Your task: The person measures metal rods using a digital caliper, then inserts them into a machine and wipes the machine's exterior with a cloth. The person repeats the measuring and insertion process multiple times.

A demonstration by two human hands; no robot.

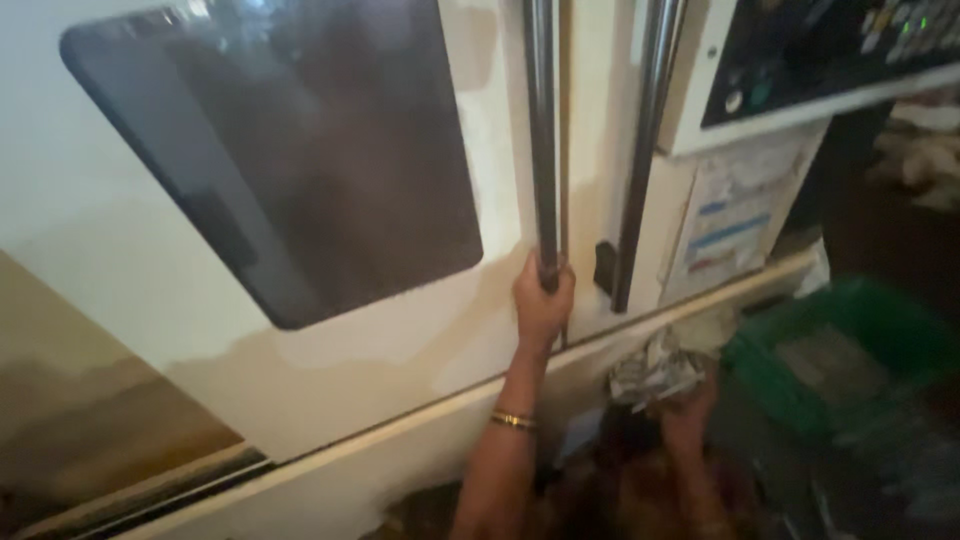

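Observation:
My left hand point(541, 300) is closed around the lower end of a long dark metal handle bar point(541, 140) on a large cream machine door point(400, 340). The door has a big dark window point(300, 150). A gold bangle sits on that wrist. My right hand point(688, 415) is lower, near the machine's base rail, and holds a crumpled grey-white rag point(655, 370). The view is blurred, so finer detail of the fingers is hard to tell.
A second vertical handle bar point(645, 150) runs just right of the first. A dark control panel point(830, 50) with buttons is at the top right. A green plastic crate point(850, 350) stands on the floor to the right.

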